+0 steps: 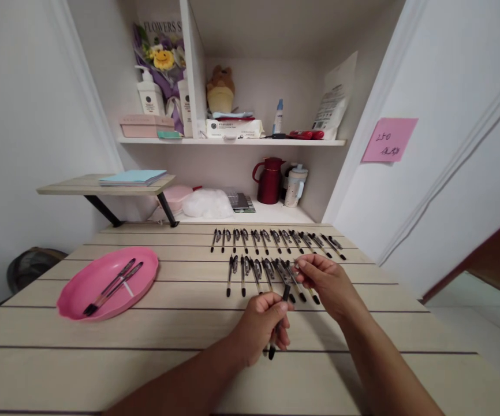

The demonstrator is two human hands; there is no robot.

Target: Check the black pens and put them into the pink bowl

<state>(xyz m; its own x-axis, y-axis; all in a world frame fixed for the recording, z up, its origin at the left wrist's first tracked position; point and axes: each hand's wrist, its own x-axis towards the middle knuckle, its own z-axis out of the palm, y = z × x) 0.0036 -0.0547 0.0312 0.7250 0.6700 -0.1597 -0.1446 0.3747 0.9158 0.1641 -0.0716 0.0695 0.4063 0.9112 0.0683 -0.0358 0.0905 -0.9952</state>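
My left hand point(265, 323) is closed around a black pen point(272, 351); its dark upper end shows above the thumb and its black lower end pokes out below the fingers. My right hand point(325, 283) pinches thumb and forefinger together just above and right of it; whatever sits between those fingertips is too small to make out. Behind both hands lies a front row of pens point(243, 277), partly covered by my fingers. Farther back runs a second row of pens point(256, 242), small dark pieces lying beside their upper ends.
On the left of the slatted table point(181, 335) stands a pink scalloped plate point(74, 289) holding a few pens point(114, 286). A small raised shelf point(68, 184) carries blue paper point(133, 177). A red jug point(269, 181) and a pale cup point(295, 186) stand in the cabinet behind.
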